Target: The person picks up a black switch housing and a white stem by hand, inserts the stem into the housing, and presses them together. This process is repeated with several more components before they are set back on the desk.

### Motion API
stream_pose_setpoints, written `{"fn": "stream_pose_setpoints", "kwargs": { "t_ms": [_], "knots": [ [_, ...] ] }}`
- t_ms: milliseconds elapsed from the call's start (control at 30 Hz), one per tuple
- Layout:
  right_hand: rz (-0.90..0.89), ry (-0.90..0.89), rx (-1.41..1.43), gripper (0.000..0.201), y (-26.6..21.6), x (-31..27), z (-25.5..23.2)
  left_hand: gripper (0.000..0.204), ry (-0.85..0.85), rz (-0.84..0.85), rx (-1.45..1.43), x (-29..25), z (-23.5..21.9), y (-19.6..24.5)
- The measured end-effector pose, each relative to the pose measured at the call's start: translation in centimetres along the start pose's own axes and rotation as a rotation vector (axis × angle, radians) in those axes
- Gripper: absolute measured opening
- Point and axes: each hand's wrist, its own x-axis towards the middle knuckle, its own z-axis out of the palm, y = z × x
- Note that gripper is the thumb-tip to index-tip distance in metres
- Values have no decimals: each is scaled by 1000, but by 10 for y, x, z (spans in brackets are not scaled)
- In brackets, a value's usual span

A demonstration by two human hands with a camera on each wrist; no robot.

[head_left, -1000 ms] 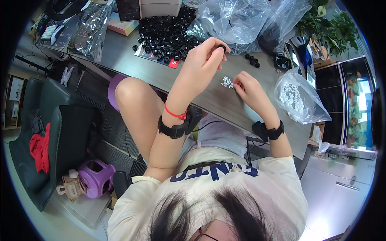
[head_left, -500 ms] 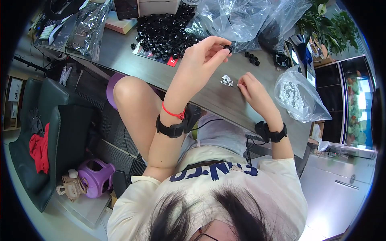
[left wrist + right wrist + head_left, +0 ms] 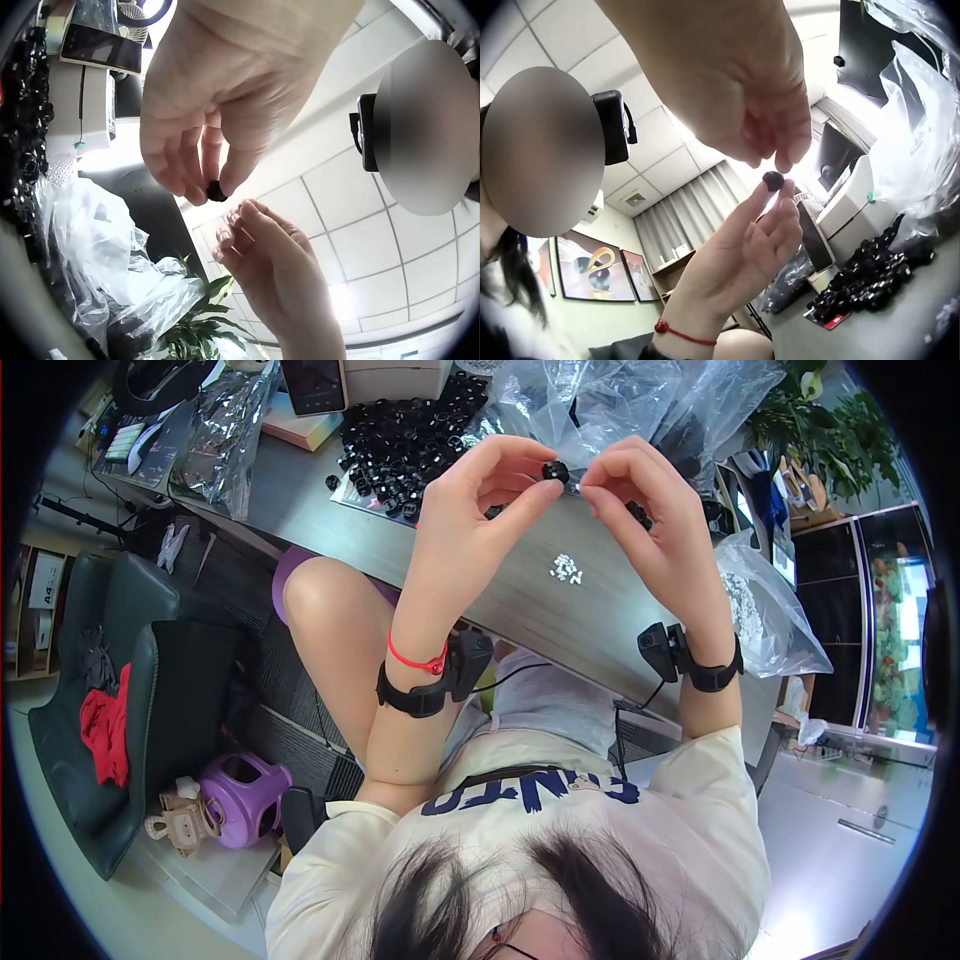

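Note:
My left hand (image 3: 470,510), with a red cord at its wrist, pinches a small round black plastic part (image 3: 555,472) between thumb and forefinger above the table. Opposite it, the right hand (image 3: 660,510) has thumb and fingertips together on a tiny white piece (image 3: 574,488), close beside the black part. In the right wrist view the right fingertips hover just over the black part (image 3: 773,181); the white piece is hidden there. A little pile of white pieces (image 3: 566,569) lies on the table below the hands.
A large heap of black parts (image 3: 400,455) covers the table's back left. Clear plastic bags (image 3: 590,410) lie behind the hands. At the right is a clear bag (image 3: 775,630) with white pieces inside. A few black parts (image 3: 640,515) show behind the right hand.
The right hand has risen from beside the white pile and moved forward to the left hand's fingertips. The left hand has shifted slightly left, still holding the black part.

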Motion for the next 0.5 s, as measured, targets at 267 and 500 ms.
{"fn": "stream_pose_setpoints", "kwargs": {
  "t_ms": [267,500],
  "knots": [
    [-58,10,202,9,-1,29,14,19,176,99,-16,2,-8,-4],
    [-139,5,95,9,10,36,18,19,164,58,-112,1,-8,0]
  ]
}}
